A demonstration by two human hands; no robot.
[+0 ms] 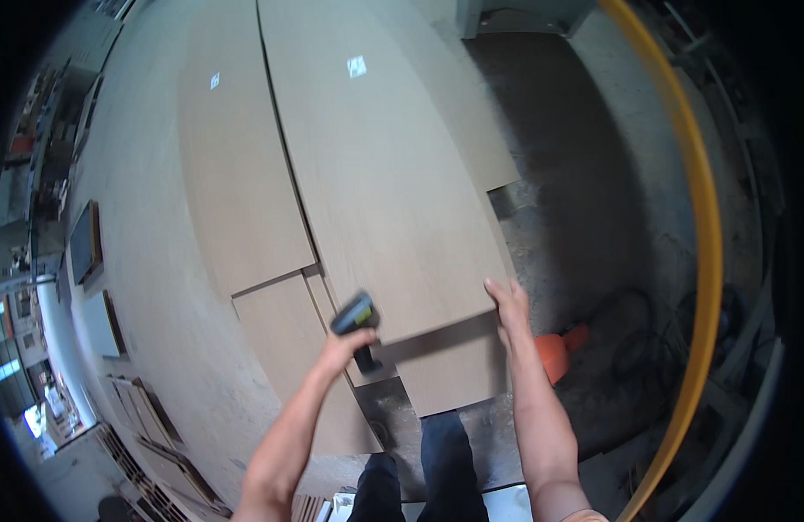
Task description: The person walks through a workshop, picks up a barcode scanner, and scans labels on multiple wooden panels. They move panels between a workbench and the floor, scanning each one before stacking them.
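Note:
My left hand (343, 346) is wrapped round the grip of a dark handheld barcode scanner (354, 311) with a yellow-green patch, held above the near left corner of a long light wood panel (384, 191). At that panel's near right corner, my right hand (512, 309) grips the edge, with fingertips on the top face and the rest partly hidden. A small white label (356, 67) is stuck toward the panel's far end. Beneath its near end, another light panel (454, 374) sticks out toward my legs.
To the left lies a second long panel (236, 174) with its own label, overlapping a lower panel (310, 374). An orange object (554, 357) and dark cables (637, 339) are on the floor at right. A yellow bar (704, 217) curves along the right side. Flat pieces (106, 322) stand far left.

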